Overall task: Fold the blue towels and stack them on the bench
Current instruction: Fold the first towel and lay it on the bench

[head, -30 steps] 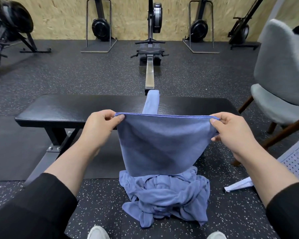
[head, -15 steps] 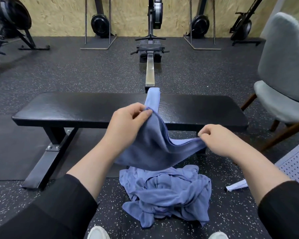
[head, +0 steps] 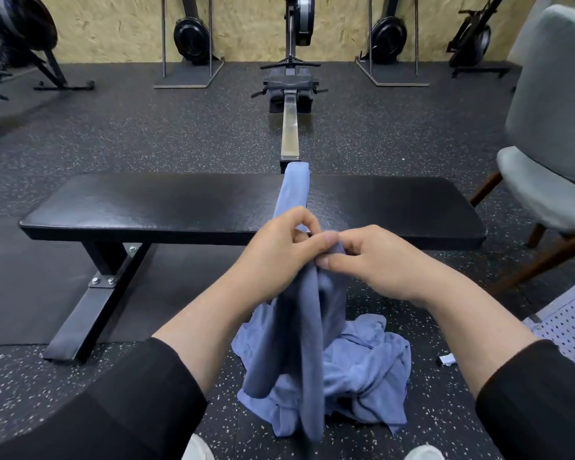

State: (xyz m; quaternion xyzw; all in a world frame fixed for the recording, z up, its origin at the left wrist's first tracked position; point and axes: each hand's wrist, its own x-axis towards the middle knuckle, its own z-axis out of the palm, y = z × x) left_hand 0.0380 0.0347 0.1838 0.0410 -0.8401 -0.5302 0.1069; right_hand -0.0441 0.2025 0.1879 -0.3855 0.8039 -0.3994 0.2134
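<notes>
Towel (head: 307, 313) hangs doubled between my two hands, its top corners brought together just in front of the black worktop (head: 180, 207). My left hand (head: 276, 254) pinches the upper edge with thumb and curled fingers, and my right hand (head: 375, 257) pinches the same edge right beside it, the fingertips of both almost touching. The folded cloth drops straight down over a crumpled heap of blue towels (head: 362, 370) on the speckled floor (head: 63, 376) near my shoes. A narrow folded blue towel (head: 294, 187) lies across the worktop, just beyond my left hand. A grey chair (head: 551, 127) stands to the right, and a rowing machine (head: 291, 84) sits beyond the worktop.
</notes>
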